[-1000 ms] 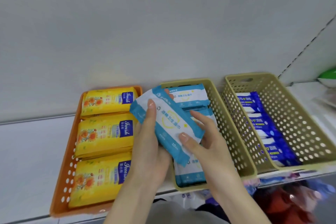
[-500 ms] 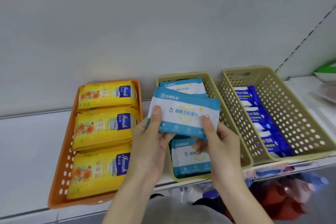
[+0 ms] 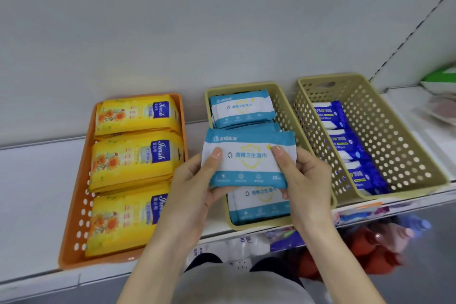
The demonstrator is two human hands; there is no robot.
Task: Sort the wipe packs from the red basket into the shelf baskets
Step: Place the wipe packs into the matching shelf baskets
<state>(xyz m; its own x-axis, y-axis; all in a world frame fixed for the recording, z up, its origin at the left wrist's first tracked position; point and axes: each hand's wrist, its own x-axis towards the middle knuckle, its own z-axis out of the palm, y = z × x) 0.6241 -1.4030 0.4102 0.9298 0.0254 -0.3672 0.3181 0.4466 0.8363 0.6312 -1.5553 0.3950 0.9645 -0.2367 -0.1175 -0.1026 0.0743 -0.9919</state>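
Observation:
I hold a light-blue and white wipe pack (image 3: 249,158) flat and level over the middle beige basket (image 3: 280,111). My left hand (image 3: 195,187) grips its left end, thumb on top. My right hand (image 3: 306,177) grips its right end the same way. Beneath it in that basket lie matching light-blue packs, one at the back (image 3: 240,108) and one at the front (image 3: 259,205). The red basket (image 3: 365,254) shows blurred below the shelf at lower right.
An orange basket (image 3: 81,187) on the left holds three yellow packs (image 3: 135,163). A beige basket (image 3: 385,131) on the right holds dark-blue packs (image 3: 350,145). All three stand on a white shelf (image 3: 34,195) against a grey back wall. A green item (image 3: 441,79) lies far right.
The pack has been turned from slanted to level and brought squarely over the middle basket. Both hands shifted to its ends.

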